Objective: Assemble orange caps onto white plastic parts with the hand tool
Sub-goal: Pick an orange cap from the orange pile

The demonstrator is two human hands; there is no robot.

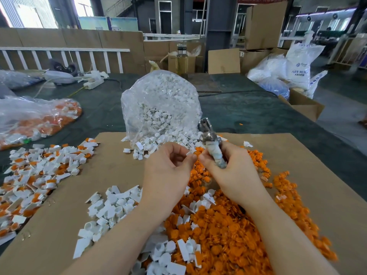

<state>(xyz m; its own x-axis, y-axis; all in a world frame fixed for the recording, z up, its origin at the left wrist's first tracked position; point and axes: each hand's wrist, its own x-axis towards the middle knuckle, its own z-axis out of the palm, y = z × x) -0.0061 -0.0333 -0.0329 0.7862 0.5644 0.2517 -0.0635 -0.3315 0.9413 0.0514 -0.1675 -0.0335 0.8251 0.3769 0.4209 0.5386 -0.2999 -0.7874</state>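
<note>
- left hand point(168, 165) is up over the piles, thumb and fingertips pinching a small white plastic part point(189, 153); fingers curled in around it
- right hand point(228, 167) is wrapped tight round the taped handle of the hand tool point(211, 143); metal head sticks up and tilts a bit left, above the knuckles; the two hands nearly meet at the fingertips, right by that white piece; can't really tell if an orange cap is in there too, it's too small
- straight under and to the right of the hands there's a big heap of loose orange caps point(228, 225) with a few white bits mixed in; smaller heap of white parts point(111, 207) just left of the forearms
- all that sits on a cardboard sheet point(327, 175) laid on the dark green tabletop point(248, 116)
- behind the hands, an open clear bag of white parts point(160, 108) spilling onto the cardboard
- far left, a pile of finished white-and-orange pieces point(35, 169); behind it another clear bag of mixed pieces point(35, 118)
- further back: a power strip point(93, 82), cardboard boxes point(262, 24), white resin sacks point(299, 64)
</note>
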